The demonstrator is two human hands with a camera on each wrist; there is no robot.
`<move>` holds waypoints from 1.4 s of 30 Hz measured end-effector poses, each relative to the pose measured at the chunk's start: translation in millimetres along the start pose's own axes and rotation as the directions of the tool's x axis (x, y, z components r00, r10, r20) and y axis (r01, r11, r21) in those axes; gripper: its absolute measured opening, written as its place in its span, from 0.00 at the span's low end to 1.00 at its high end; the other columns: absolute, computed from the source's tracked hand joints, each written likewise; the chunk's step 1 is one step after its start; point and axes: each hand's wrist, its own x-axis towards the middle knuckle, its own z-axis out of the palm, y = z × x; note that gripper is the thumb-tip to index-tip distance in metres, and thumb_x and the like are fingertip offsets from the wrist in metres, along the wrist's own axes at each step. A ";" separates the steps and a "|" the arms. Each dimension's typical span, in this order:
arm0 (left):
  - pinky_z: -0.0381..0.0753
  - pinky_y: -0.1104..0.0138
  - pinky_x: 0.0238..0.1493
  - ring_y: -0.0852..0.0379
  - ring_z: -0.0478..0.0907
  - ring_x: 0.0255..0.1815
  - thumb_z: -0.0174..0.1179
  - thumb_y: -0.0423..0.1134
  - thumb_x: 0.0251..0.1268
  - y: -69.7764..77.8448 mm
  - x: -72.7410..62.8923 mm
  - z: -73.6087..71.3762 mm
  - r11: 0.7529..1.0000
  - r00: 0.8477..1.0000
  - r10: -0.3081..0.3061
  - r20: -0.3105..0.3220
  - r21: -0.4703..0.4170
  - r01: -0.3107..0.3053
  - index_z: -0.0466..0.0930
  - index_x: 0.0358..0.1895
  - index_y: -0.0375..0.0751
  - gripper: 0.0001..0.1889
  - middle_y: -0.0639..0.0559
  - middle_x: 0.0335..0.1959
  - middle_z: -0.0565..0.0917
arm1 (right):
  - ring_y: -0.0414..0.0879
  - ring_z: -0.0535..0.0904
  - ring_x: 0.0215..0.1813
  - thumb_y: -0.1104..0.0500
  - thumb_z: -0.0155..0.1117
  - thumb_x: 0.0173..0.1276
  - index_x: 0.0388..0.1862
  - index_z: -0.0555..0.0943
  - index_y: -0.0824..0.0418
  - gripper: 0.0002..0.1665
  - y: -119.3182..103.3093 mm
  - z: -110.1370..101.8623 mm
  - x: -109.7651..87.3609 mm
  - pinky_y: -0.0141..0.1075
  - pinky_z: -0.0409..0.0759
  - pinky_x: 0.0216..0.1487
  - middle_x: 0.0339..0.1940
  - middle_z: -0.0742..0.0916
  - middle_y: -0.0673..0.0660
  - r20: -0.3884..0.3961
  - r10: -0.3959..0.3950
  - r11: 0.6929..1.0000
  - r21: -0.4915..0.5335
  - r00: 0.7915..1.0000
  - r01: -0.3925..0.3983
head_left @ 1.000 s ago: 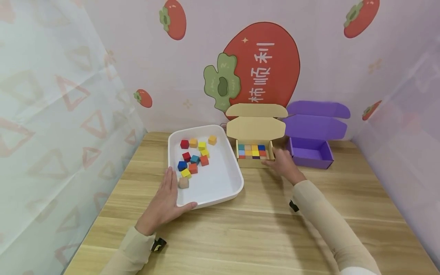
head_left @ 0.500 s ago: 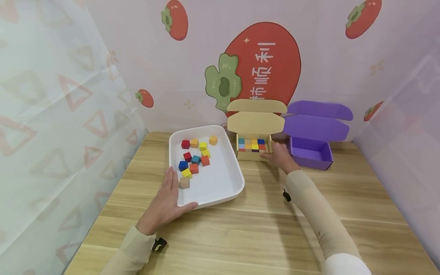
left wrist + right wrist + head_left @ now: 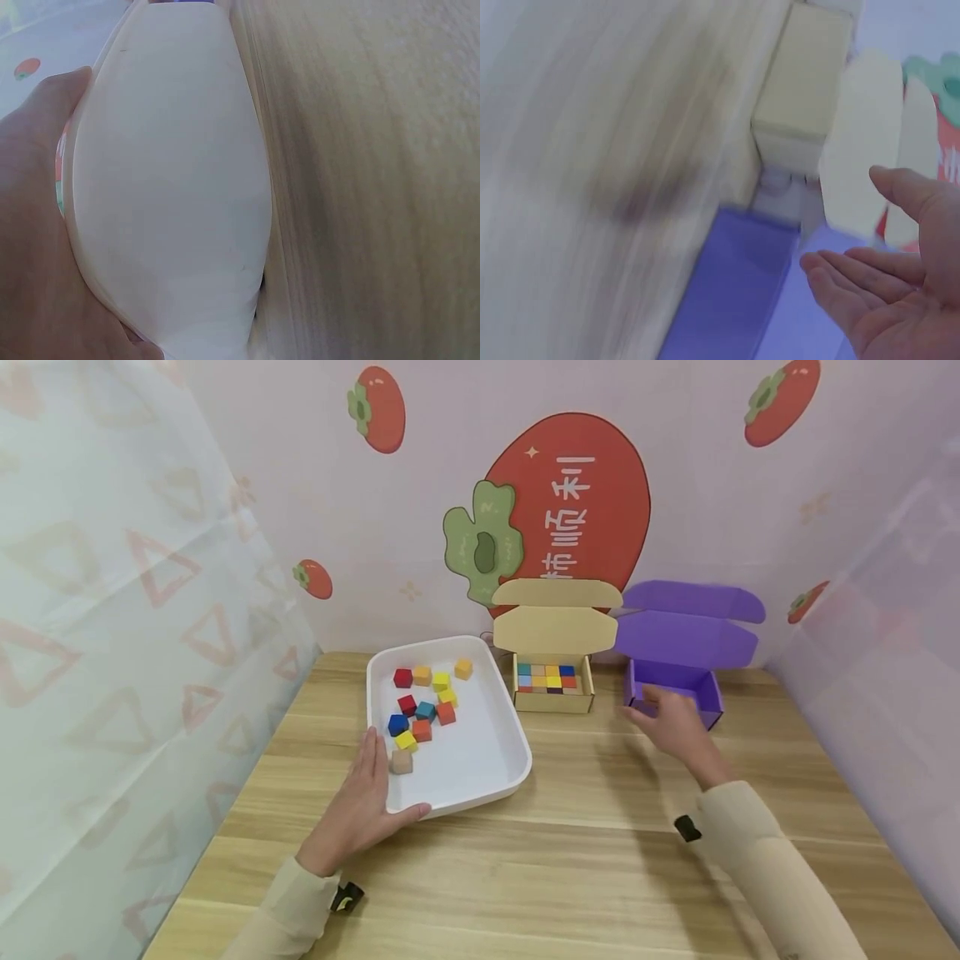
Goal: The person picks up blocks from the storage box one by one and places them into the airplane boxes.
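My left hand (image 3: 358,810) lies against the near-left corner of the white tray (image 3: 483,756), fingers straight along its left side and thumb at the front rim. Several coloured cubes (image 3: 422,729) lie scattered in the tray, mostly in its left half. In the head view my right hand (image 3: 673,728) hovers before the purple box (image 3: 660,673), hiding part of its front. The right wrist view shows this hand (image 3: 885,285) with relaxed fingers and nothing held. Left of it, the pale yellow box (image 3: 553,702) has its lid up and holds rows of coloured cubes (image 3: 552,682).
The purple box's lid (image 3: 686,639) stands raised, close to the yellow box's lid (image 3: 555,629). Both boxes stand at the back of the wooden table (image 3: 525,877), in front of a printed backdrop (image 3: 420,510).
My right hand has left the yellow box's right side and moved right to the purple box. The yellow box was pushed slightly back. My left hand stays at the tray.
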 end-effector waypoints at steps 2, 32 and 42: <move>0.63 0.36 0.78 0.33 0.40 0.89 0.57 0.84 0.56 -0.2 -0.1 -0.5 1.000 1.000 0.002 0.001 0.001 -0.002 0.36 0.86 0.31 0.73 0.37 0.89 0.34 | 0.75 0.83 0.62 0.50 0.66 0.78 0.70 0.71 0.82 0.40 11.0 -13.1 -10.7 0.67 0.78 0.66 0.64 0.81 0.81 -0.060 0.008 1.000 0.007 0.998 -0.008; 0.60 0.36 0.80 0.34 0.39 0.90 0.58 0.84 0.55 -0.7 -0.2 -1.5 1.000 1.000 -0.012 0.005 -0.001 0.012 0.35 0.86 0.32 0.73 0.37 0.89 0.33 | 0.24 0.72 0.37 0.54 0.60 0.80 0.58 0.86 0.71 0.22 110.6 -50.4 -12.9 0.28 0.72 0.40 0.40 0.94 0.63 -0.114 0.236 0.971 0.064 0.965 -0.230; 0.59 0.36 0.81 0.34 0.39 0.90 0.57 0.84 0.55 -1.4 0.0 0.7 1.000 1.000 -0.015 0.008 -0.008 0.015 0.34 0.86 0.33 0.73 0.38 0.89 0.33 | 0.25 0.74 0.38 0.49 0.56 0.81 0.60 0.85 0.71 0.27 114.2 -53.9 -28.6 0.23 0.72 0.36 0.48 0.92 0.68 -0.085 0.328 0.943 0.091 0.941 -0.321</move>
